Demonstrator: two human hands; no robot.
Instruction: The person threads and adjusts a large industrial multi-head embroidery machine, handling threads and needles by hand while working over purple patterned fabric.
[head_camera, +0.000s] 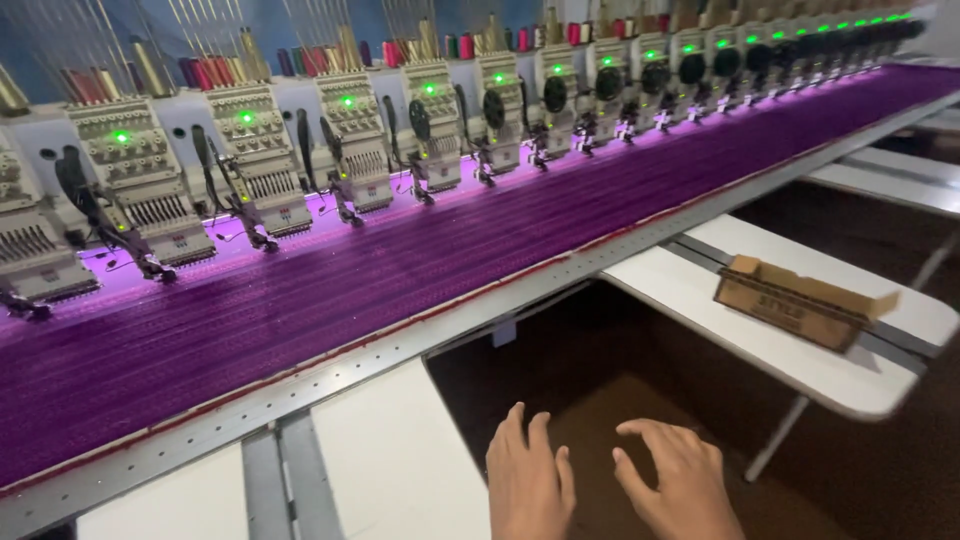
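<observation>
Left hand (528, 482): bare, palm down, fingers straight and slightly spread, pointing away from the wearer. Holds nothing. It hangs over the dark gap between tables, just right of the white table panel (395, 470), whose edge is the nearest thing to it; contact cannot be told.

Right hand (678, 482): bare, palm down, fingers loosely curled and fanned, tips angled toward the left hand. Empty. Close beside the left hand, not touching it.

White table panel: flat, matt, plain surface, running from the hands up to the grey metal rail.
</observation>
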